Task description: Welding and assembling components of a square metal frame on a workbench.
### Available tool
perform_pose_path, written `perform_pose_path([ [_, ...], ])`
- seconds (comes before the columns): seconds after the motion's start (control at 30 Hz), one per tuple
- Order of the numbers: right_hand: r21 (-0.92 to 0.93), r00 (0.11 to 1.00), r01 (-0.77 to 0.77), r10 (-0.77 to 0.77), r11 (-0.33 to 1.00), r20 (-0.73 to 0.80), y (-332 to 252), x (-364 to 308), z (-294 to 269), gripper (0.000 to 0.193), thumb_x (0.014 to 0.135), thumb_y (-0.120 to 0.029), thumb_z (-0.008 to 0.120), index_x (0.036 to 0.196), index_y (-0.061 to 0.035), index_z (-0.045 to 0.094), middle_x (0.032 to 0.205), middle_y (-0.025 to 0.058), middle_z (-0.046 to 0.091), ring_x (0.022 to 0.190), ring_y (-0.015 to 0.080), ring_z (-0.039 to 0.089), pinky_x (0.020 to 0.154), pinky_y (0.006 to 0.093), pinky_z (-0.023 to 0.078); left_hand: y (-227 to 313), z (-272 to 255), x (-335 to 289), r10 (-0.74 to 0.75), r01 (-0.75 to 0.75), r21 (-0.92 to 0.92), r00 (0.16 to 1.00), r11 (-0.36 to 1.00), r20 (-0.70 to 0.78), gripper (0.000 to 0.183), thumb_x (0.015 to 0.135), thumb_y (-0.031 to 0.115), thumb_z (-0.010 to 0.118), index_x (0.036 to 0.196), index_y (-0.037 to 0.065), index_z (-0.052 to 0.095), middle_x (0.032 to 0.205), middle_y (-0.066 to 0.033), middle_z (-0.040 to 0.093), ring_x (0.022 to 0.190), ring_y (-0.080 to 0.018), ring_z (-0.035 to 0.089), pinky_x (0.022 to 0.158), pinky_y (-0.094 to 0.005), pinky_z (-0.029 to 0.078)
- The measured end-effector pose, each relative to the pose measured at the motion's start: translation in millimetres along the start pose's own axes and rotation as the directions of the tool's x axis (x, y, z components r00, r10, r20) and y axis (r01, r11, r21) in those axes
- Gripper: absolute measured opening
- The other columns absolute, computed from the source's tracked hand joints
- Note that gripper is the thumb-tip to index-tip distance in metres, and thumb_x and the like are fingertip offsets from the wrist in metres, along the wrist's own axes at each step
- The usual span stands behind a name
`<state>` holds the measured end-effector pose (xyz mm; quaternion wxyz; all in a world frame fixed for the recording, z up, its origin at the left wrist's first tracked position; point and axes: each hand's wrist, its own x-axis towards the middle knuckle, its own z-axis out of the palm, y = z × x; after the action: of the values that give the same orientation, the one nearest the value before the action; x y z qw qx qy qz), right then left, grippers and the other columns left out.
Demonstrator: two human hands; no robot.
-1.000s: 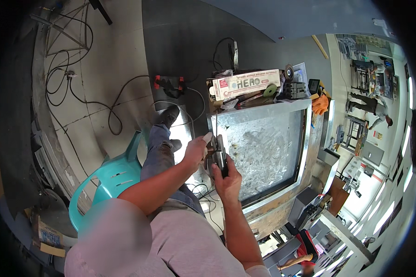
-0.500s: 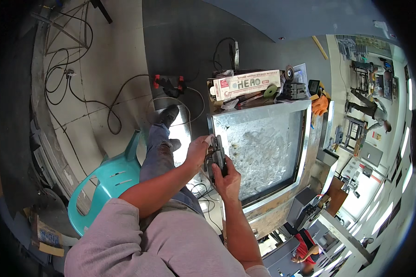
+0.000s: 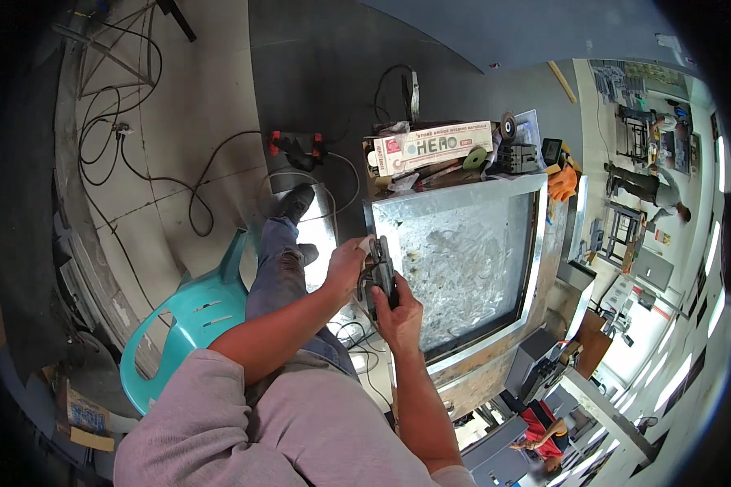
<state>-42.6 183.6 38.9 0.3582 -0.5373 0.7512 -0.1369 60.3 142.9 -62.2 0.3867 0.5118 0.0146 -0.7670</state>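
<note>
Beside the silver rectangular frame [image 3: 463,194], the right hand [image 3: 400,323] is clamping a newly turned dark metal tool [image 3: 385,266], left hand [image 3: 348,265] gripping, steadying it.

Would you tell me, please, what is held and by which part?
A dark handheld tool: the right hand grips its near end; the left hand is at its far end, grip unclear.

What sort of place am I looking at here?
Most likely a metalworking shop: there's a silver rectangular metal frame, a round black disc that looks abrasive, and what appears to be a crumpled orange work glove.
</note>
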Motion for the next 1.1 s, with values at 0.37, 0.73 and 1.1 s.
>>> perform_pose_path([
  [0.37,-0.158,0.965,-0.098,0.133,0.983,0.228,-7.5,-3.1,-9.5,0.039,0.097,-0.027,0.057,0.128,-0.0041,0.056,0.111,0.0158,0.065,0.100,0.0253,0.065,0.082,0.0371,0.053,-23.5,-20.6,20.4,-0.045,0.020,0.275,0.996,0.961,0.083,0.041,0.099,0.035,0.051,0.128,0.006,0.056,0.115,-0.0134,0.061,0.099,-0.0240,0.061,0.081,-0.0392,0.053],
  [0.73,0.064,1.000,-0.013,0.012,0.998,0.011,2.5,-4.3,-1.7,0.044,0.089,-0.032,0.068,0.125,-0.0086,0.059,0.088,0.0157,0.070,0.079,0.0260,0.072,0.067,0.0380,0.054,2.2,-5.1,3.3,-0.054,0.056,0.238,0.998,0.970,-0.013,0.035,0.097,0.036,0.056,0.110,0.006,0.066,0.082,0.0015,0.062,0.076,-0.0078,0.058,0.066,-0.0233,0.047],
  [1.1,0.061,0.996,-0.091,0.090,0.994,0.022,0.3,-2.7,1.5,0.039,0.087,-0.022,0.071,0.119,-0.0007,0.061,0.071,0.0129,0.067,0.058,0.0183,0.063,0.056,0.0334,0.050,-1.8,-6.3,7.1,-0.070,0.069,0.094,0.998,0.993,0.009,0.037,0.095,0.040,0.059,0.108,0.007,0.066,0.087,-0.0022,0.062,0.073,-0.0102,0.056,0.062,-0.0281,0.045],
])
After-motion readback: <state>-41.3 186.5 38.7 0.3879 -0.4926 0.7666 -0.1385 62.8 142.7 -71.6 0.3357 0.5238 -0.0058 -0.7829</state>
